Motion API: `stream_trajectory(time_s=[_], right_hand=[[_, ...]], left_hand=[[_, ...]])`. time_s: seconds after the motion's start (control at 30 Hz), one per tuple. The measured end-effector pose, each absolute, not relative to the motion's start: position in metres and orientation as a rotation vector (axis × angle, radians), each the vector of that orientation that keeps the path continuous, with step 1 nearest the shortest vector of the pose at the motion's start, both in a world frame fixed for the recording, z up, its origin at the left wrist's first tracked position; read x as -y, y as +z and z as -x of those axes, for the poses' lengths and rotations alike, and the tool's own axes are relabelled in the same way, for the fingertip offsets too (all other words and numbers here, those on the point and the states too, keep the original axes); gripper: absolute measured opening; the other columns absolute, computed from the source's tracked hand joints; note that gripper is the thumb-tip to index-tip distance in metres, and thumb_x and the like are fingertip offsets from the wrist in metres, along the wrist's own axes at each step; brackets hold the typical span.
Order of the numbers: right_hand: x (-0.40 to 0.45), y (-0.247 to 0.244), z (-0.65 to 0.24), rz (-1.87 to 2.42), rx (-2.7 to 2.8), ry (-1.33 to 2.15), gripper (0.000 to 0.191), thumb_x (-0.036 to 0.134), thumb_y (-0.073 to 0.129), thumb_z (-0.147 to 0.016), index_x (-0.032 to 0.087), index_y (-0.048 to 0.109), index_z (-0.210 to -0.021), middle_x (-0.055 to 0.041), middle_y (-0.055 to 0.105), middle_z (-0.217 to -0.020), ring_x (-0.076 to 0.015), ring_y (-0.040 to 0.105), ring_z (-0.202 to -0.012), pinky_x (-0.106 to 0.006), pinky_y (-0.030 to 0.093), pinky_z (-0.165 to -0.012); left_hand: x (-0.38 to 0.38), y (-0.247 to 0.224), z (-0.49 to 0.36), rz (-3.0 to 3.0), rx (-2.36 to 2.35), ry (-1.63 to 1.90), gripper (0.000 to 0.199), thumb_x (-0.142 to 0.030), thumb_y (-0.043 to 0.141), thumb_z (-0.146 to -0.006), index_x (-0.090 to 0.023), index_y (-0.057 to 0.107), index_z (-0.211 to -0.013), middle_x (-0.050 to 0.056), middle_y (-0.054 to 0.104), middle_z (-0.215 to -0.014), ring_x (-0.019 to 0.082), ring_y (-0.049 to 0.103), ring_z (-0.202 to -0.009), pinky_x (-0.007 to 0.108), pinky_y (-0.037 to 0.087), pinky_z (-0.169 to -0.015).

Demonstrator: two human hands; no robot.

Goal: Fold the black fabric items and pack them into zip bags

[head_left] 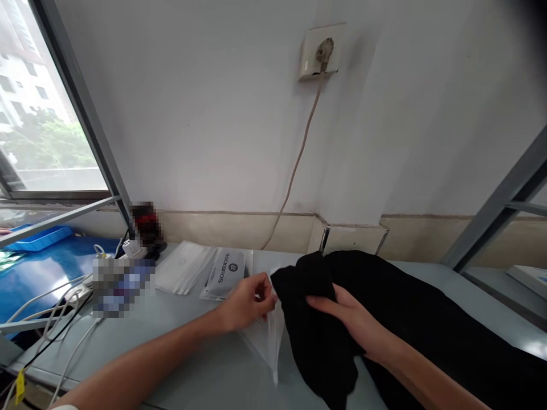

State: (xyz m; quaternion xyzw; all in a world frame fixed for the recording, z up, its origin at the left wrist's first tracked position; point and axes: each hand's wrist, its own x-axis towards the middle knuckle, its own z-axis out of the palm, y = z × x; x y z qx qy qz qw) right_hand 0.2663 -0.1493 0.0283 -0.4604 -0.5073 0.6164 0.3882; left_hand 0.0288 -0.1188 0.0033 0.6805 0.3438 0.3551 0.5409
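Note:
Between the thumb and fingers of my left hand [250, 302] is the edge of a clear plastic zip bag [273, 341], its strip hanging down toward me. My right hand [352, 316] grips a folded piece of black cloth [310, 319] right beside the bag's mouth, thumb on top and the other fingers hidden behind. Whether the cloth's edge is inside the bag cannot be made out. More black fabric [410, 302] spreads over the table to the right, behind and under my right forearm.
A packed bag printed ROCKBROS [226, 273] lies behind my left hand, next to a stack of clear bags [183, 267]. Cables and a power strip [79, 293] crowd the left end of the grey table [188, 364]. A cord [299, 154] hangs from the wall socket [322, 51].

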Motion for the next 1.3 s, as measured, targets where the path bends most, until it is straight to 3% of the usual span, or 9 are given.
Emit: stream_trajectory(time_s=[0.13,0.27,0.33,0.5,0.63,0.7,0.83,1.03,1.3], right_hand=[[0.16,0.034,-0.267,1.154,1.801,1.314,0.029,0.052,0.07,-0.089,0.023,0.07,-0.09,-0.0037,0.075,-0.09,-0.0264,0.069,-0.086,-0.034,0.058,-0.078],[0.161,0.037,-0.266,1.171,2.085,1.039,0.038,0.047,0.058,-0.098,0.023,0.051,-0.069,0.0007,0.06,-0.069,-0.0172,0.055,-0.063,-0.027,0.048,-0.058],[0.16,0.037,-0.266,1.156,2.157,0.923,0.04,0.044,0.052,-0.101,0.023,0.046,-0.067,0.0007,0.057,-0.068,-0.016,0.051,-0.061,-0.027,0.044,-0.055],[0.152,0.028,-0.266,1.241,2.164,0.868,0.031,0.038,0.049,-0.1,0.023,0.05,-0.072,-0.0019,0.062,-0.073,-0.019,0.057,-0.066,-0.03,0.048,-0.06],[0.144,0.022,-0.262,1.294,1.942,1.079,0.016,0.034,0.054,-0.093,0.022,0.062,-0.087,-0.0031,0.068,-0.081,-0.0246,0.065,-0.077,-0.035,0.055,-0.074],[0.143,0.021,-0.258,1.274,1.825,1.215,0.018,0.031,0.054,-0.089,0.021,0.066,-0.095,-0.0028,0.071,-0.084,-0.0263,0.068,-0.083,-0.038,0.055,-0.081],[0.145,0.02,-0.251,1.302,1.677,1.329,0.027,0.031,0.055,-0.085,0.02,0.07,-0.104,-0.0024,0.074,-0.084,-0.0275,0.07,-0.083,-0.037,0.055,-0.077],[0.152,0.013,-0.248,1.172,1.709,1.344,0.03,0.043,0.068,-0.087,0.02,0.069,-0.106,-0.0051,0.077,-0.099,-0.0291,0.071,-0.094,-0.034,0.055,-0.079],[0.143,0.003,-0.249,1.326,1.877,0.991,0.024,0.042,0.064,-0.092,0.019,0.07,-0.098,-0.0065,0.078,-0.094,-0.0292,0.072,-0.087,-0.035,0.053,-0.076]], left_hand=[[0.123,0.003,-0.032,-1.515,-0.652,0.709,0.033,-0.024,0.083,-0.072,-0.02,0.054,-0.087,-0.003,0.057,-0.078,0.013,0.051,-0.069,0.025,0.04,-0.061],[0.12,-0.004,-0.034,-1.292,-0.729,0.718,0.042,-0.041,0.083,-0.076,-0.022,0.049,-0.092,-0.008,0.052,-0.068,0.007,0.04,-0.055,0.021,0.029,-0.052],[0.116,-0.005,-0.034,-1.199,-0.769,0.762,0.04,-0.042,0.08,-0.079,-0.022,0.048,-0.094,-0.008,0.053,-0.069,0.007,0.042,-0.056,0.02,0.031,-0.053],[0.109,-0.007,-0.032,-1.22,-0.913,1.052,0.031,-0.035,0.071,-0.084,-0.024,0.044,-0.094,-0.011,0.046,-0.061,0.009,0.045,-0.054,0.022,0.04,-0.056],[0.112,-0.012,-0.034,-1.394,-0.968,1.209,0.023,-0.034,0.062,-0.093,-0.025,0.041,-0.098,-0.011,0.044,-0.063,0.01,0.045,-0.053,0.023,0.039,-0.054],[0.118,-0.012,-0.036,-1.465,-0.97,1.232,0.02,-0.033,0.058,-0.097,-0.025,0.041,-0.101,-0.01,0.045,-0.067,0.01,0.044,-0.056,0.023,0.04,-0.056],[0.131,-0.006,-0.04,-1.62,-1.04,1.252,0.013,-0.028,0.055,-0.1,-0.024,0.042,-0.101,-0.008,0.046,-0.072,0.011,0.044,-0.063,0.024,0.038,-0.06],[0.137,-0.005,-0.041,-1.871,-1.19,1.197,0.009,-0.018,0.053,-0.095,-0.024,0.046,-0.095,-0.007,0.049,-0.071,0.012,0.046,-0.062,0.025,0.036,-0.059],[0.15,-0.005,-0.044,-2.079,-0.976,1.094,0.01,-0.015,0.053,-0.094,-0.023,0.048,-0.093,-0.007,0.05,-0.072,0.01,0.046,-0.062,0.022,0.037,-0.058]])
